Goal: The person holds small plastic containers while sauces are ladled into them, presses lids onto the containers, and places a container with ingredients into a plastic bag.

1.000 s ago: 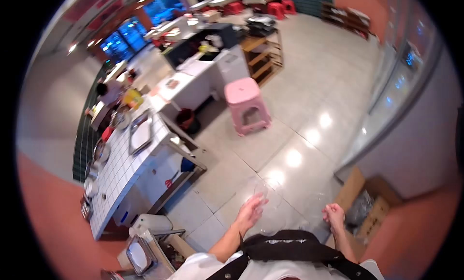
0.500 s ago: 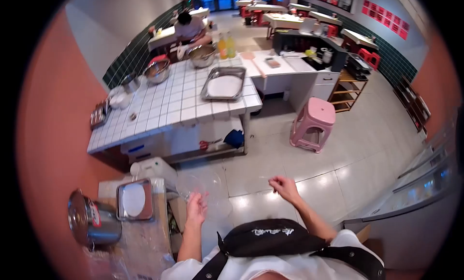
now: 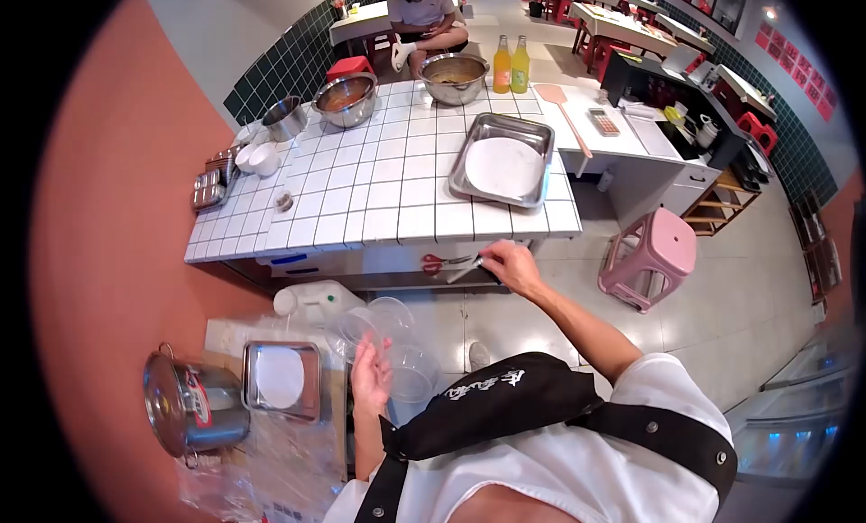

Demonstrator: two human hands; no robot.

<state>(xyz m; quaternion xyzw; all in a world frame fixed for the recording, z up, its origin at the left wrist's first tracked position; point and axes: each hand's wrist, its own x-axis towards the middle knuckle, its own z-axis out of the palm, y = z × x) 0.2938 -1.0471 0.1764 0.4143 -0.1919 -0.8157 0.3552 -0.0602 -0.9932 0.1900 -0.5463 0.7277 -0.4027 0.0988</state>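
My left hand is low at centre left, its fingers curled at the edge of clear round plastic bowls that overlap one another and show the floor through them. My right hand reaches to the front edge of the tiled table, its fingers pinched together. A slim pale piece with a dark end shows at those fingertips; I cannot tell what it is. Red-handled scissors lie on the shelf under the tabletop, just left of my right fingertips.
On the tiled table stand a steel tray with a white sheet, steel bowls and two bottles. A pink stool is to the right. At lower left are a steel pot and a white jug. A person sits beyond.
My right hand has moved forward to the table's edge, over where a blue cloth lay. My left hand stays low with the clear bowls, which show more plainly. The view has shifted closer to the table.
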